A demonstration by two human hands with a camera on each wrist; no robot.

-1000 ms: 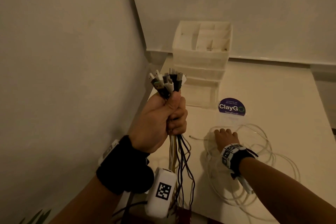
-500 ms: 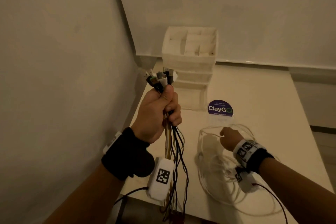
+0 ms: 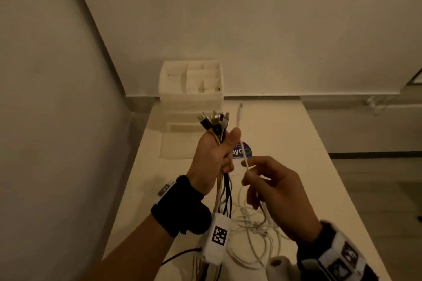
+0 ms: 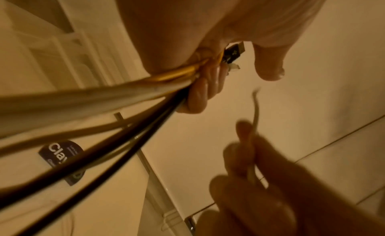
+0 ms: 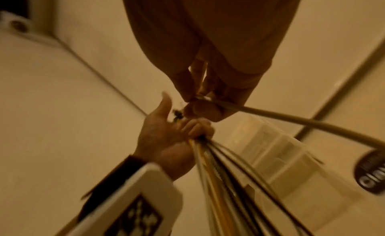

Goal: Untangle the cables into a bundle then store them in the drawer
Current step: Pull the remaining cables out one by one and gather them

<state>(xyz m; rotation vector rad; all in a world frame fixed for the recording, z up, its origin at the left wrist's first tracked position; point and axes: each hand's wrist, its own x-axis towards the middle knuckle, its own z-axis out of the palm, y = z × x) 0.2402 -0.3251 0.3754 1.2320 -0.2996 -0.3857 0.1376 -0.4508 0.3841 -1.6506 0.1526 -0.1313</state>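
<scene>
My left hand (image 3: pixel 222 155) grips an upright cable bundle (image 3: pixel 225 189) of black, white and yellow cords, and its plugs (image 3: pixel 213 120) fan out above the fist. Its thumb is lifted off the bundle. Just to its right, my right hand (image 3: pixel 247 170) pinches a white cable (image 3: pixel 242 150) near its end, with the plug pointing up. The left wrist view shows the bundle (image 4: pixel 104 97) running through my curled fingers (image 4: pixel 200 91). In the right wrist view the white cable (image 5: pixel 291 119) trails off to the right. A white drawer unit (image 3: pixel 191 96) stands at the table's back left.
Loose loops of white cable (image 3: pixel 251 235) lie on the white table (image 3: pixel 296 166) under my right hand. A round purple sticker (image 3: pixel 247 151) sits behind the hands. A clear drawer (image 3: pixel 175 143) is pulled out at the unit's base. A wall runs along the left.
My right hand rose off the table with the white cable's end and came up beside the left hand. The left thumb lifted off the bundle.
</scene>
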